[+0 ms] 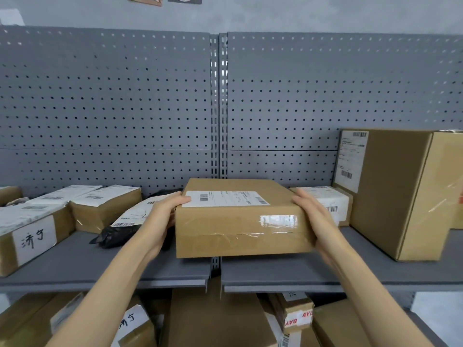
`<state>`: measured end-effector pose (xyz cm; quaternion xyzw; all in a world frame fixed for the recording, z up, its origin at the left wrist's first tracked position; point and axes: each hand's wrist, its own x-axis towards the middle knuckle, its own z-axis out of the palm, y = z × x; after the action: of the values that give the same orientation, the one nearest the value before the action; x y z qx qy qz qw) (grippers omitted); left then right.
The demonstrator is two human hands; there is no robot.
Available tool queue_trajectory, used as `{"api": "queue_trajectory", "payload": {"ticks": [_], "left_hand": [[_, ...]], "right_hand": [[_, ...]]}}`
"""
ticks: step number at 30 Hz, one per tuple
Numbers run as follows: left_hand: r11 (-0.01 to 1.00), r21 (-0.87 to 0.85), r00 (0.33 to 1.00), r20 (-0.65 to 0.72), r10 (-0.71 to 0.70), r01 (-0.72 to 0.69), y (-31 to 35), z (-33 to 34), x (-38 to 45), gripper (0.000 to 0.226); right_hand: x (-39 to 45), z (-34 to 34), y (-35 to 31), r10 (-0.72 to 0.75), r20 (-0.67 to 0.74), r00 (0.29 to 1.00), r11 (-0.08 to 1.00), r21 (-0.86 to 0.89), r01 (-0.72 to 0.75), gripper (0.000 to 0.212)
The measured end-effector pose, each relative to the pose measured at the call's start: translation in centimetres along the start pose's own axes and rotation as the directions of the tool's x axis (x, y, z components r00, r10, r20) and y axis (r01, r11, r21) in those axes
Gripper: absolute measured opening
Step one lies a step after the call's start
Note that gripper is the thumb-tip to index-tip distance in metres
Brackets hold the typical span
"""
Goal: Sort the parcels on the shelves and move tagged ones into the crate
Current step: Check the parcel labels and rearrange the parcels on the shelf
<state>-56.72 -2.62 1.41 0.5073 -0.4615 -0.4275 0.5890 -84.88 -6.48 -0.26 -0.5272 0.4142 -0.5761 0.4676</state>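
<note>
A flat brown cardboard parcel (238, 221) with a white shipping label on top sits at the middle of the grey shelf (75, 264), over the seam between two shelf boards. My left hand (162, 216) grips its left side, thumb on the label. My right hand (315, 221) grips its right side. The parcel's front face carries clear tape. No crate is in view.
A tall brown box (400, 194) stands at the right, a small labelled box (328, 201) behind my right hand. Left of the parcel lie a black mailer bag (117, 234), a box (105, 206) and a box with a handwritten tag (32, 239). More parcels fill the shelf below (218, 319).
</note>
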Motion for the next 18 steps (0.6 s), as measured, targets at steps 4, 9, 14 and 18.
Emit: {"api": "queue_trajectory", "payload": {"ticks": [4,9,14,18], "left_hand": [[0.998,0.062,0.999,0.035,-0.011,0.009,-1.0,0.0,1.0,0.052],[0.998,0.063,0.997,-0.071,-0.012,0.016,-2.0,0.2,2.1,0.04],[0.903,0.403,0.943,-0.216,0.253,-0.15,-2.1,0.2,2.1,0.042],[0.713,0.629,0.861,-0.132,0.492,-0.311,-0.3,1.1,1.1,0.042]], "right_hand": [[0.4,0.5,1.7,0.006,-0.04,0.999,0.999,-0.033,-0.008,0.038],[0.4,1.3,3.1,0.018,-0.021,1.0,0.996,-0.083,-0.02,0.037],[0.4,1.4,3.0,-0.007,-0.039,0.999,0.995,-0.095,0.003,0.046],[0.1,0.5,2.0,-0.095,-0.1,0.99,0.989,-0.125,0.082,0.055]]}}
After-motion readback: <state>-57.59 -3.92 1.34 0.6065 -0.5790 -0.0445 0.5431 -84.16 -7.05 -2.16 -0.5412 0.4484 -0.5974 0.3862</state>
